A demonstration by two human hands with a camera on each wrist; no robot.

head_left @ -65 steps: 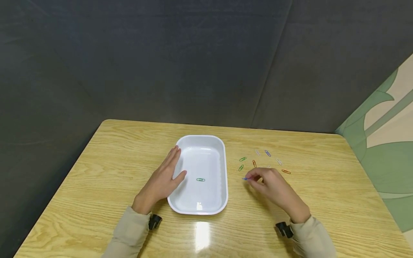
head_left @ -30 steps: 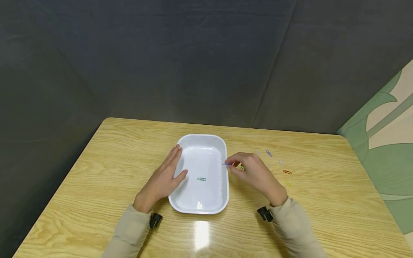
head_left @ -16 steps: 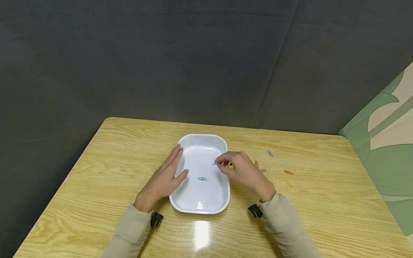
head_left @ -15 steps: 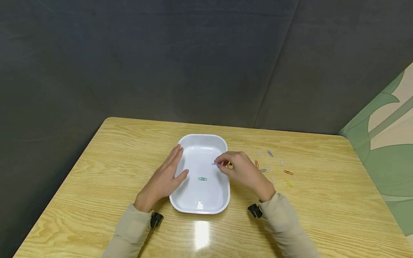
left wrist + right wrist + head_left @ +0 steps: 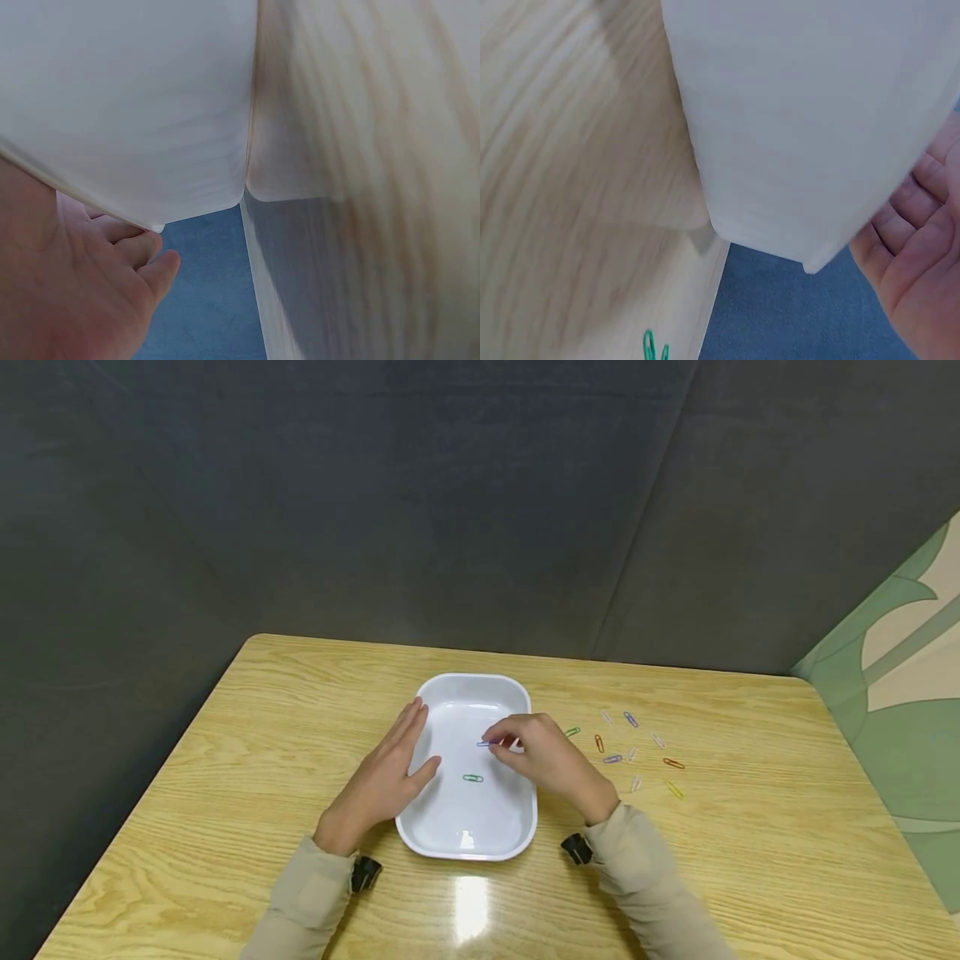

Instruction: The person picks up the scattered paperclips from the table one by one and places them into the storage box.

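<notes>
A white rectangular tray (image 5: 468, 843) stands on the wooden table, with a green paper clip (image 5: 473, 778) lying on its floor. My left hand (image 5: 378, 781) rests at the tray's left rim, fingers straight and thumb reaching over the inside. Above the tray, my right hand (image 5: 536, 756) pinches a blue paper clip (image 5: 483, 744) between thumb and fingertips. The outer wall of the tray (image 5: 150, 112) fills much of the left wrist view, with fingers beside its rim. In the right wrist view the wall (image 5: 802, 135) hides the fingertips and the held clip.
Right of the tray lie several loose paper clips: green (image 5: 572, 732), orange-red (image 5: 599, 743), purple (image 5: 612, 759), blue (image 5: 631, 719), yellow (image 5: 674, 789) and white ones (image 5: 636, 783). A dark cloth (image 5: 450, 510) hangs behind the wooden table (image 5: 225, 793).
My right hand picked up the blue paper clip from the table, carried it left across the rim and now holds it further over the tray. The left hand has stayed at the rim.
</notes>
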